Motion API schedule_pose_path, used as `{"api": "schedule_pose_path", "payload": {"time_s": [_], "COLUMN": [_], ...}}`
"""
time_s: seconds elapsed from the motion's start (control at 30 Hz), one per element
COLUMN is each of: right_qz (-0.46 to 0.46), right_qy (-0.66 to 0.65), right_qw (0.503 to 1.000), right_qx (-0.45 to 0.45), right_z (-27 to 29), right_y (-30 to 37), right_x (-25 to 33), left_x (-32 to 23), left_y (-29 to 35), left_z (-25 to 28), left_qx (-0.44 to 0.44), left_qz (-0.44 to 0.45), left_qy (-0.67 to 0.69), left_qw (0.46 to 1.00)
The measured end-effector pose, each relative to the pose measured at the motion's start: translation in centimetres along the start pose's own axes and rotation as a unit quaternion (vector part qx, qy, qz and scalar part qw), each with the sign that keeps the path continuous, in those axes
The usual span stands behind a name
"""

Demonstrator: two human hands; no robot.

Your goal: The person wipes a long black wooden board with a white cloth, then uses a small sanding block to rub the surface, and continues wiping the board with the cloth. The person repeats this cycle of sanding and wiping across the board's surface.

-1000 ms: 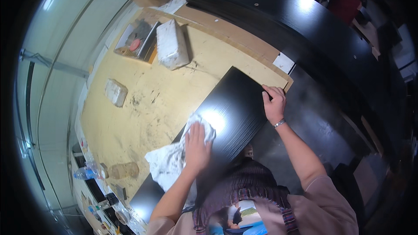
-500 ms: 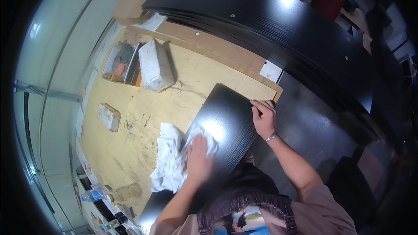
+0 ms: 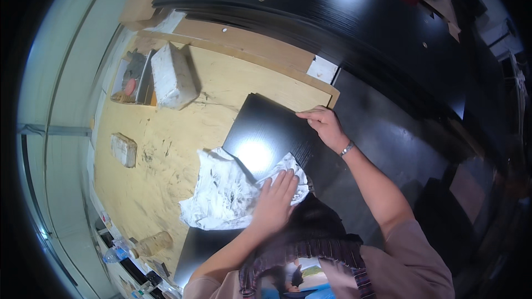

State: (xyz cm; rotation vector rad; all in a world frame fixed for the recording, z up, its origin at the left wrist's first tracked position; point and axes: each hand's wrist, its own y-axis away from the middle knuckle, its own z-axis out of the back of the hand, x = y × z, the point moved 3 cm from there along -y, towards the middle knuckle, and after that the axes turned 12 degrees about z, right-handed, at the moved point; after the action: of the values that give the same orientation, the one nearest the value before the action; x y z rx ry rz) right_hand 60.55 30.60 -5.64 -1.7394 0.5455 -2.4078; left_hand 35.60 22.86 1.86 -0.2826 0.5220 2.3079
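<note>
A glossy black wood-grain panel (image 3: 270,127) lies across the work table and reaches toward my body. Over its left edge spreads a white cloth (image 3: 217,188) with dark smudges, partly on the panel and partly on the table. My left hand (image 3: 277,196) presses flat on the cloth's right part, fingers stretched and slightly apart. At the panel's far right corner my right hand (image 3: 326,126) grips the edge, fingers held together; the thumb's contact is partly hidden. A metal band circles the right wrist.
Behind the table stands a stack of long black panels (image 3: 310,0). On the yellowish table (image 3: 166,133) are a large whitish block (image 3: 173,77), a smaller block (image 3: 123,150) and an open box (image 3: 126,86) of odds and ends. Bottles (image 3: 116,253) stand at the lower left.
My left hand has slid the cloth rightward across the panel, and the cloth is spread wider. My right hand still holds the corner. The whole view has shifted slightly.
</note>
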Motion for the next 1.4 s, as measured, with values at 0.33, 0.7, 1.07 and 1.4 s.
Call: {"api": "schedule_pose_path", "payload": {"time_s": [0.33, 0.7, 1.07, 1.4], "right_qz": [-0.025, -0.051, -0.014, -0.022], "right_qy": [0.022, 0.024, 0.143, 0.339], "right_qw": [0.999, 0.998, 0.984, 0.940], "right_qx": [0.013, 0.029, 0.105, 0.013], "right_z": [0.0, -0.2, 3.0, -4.1], "right_y": [-0.5, -0.6, -1.2, -4.4], "right_x": [0.3, 0.3, -4.0, 3.3], "left_x": [-2.0, 4.4, 7.9, 3.0], "left_y": [-6.7, 15.8, 39.0, 67.3], "left_z": [0.2, -4.2, -12.2, -18.9], "left_qx": [-0.095, -0.053, -0.227, -0.557], "left_qz": [-0.040, 0.176, 0.475, 0.786], "left_qy": [-0.013, 0.033, 0.046, 0.122], "left_qw": [0.995, 0.982, 0.849, 0.241]}}
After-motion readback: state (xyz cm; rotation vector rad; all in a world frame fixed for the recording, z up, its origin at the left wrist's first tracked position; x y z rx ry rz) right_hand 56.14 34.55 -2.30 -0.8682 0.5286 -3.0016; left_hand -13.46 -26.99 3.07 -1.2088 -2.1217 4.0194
